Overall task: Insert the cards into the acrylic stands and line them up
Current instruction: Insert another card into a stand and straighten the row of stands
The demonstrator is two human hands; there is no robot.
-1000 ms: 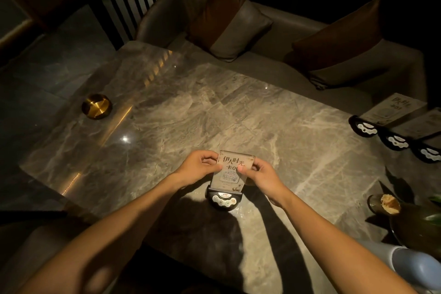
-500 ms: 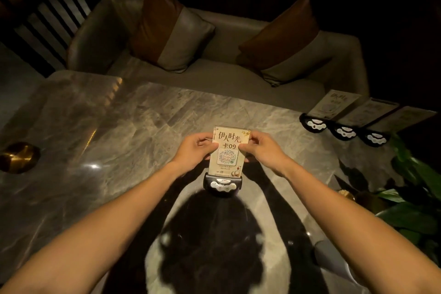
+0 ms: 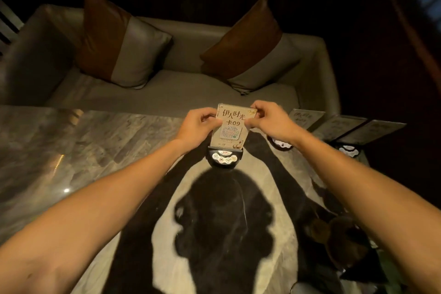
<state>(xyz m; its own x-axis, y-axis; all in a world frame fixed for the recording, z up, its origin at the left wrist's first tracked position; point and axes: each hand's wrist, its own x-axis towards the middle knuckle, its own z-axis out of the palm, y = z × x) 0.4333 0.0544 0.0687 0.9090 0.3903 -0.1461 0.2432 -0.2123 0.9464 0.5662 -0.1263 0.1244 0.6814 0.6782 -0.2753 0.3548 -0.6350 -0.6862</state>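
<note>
A beige card [image 3: 230,126] printed with Chinese characters, "09" and a QR code stands upright in an acrylic stand with a black base [image 3: 223,158] on the marble table [image 3: 95,141]. My left hand [image 3: 199,127] pinches the card's left edge and my right hand [image 3: 270,120] pinches its upper right corner. At the right, three more carded stands [image 3: 343,127] lean in a row near the table's far right edge; my right wrist covers part of the nearest black base [image 3: 280,144].
A grey sofa [image 3: 171,93] with two brown and grey cushions runs along the table's far side. Dark plant leaves [image 3: 341,241] sit at the near right. My head's shadow falls on the table in front of the stand.
The stand with its card has moved away from me and to the right, closer to the row of three stands. Both hands kept hold of the card. My head has turned right.
</note>
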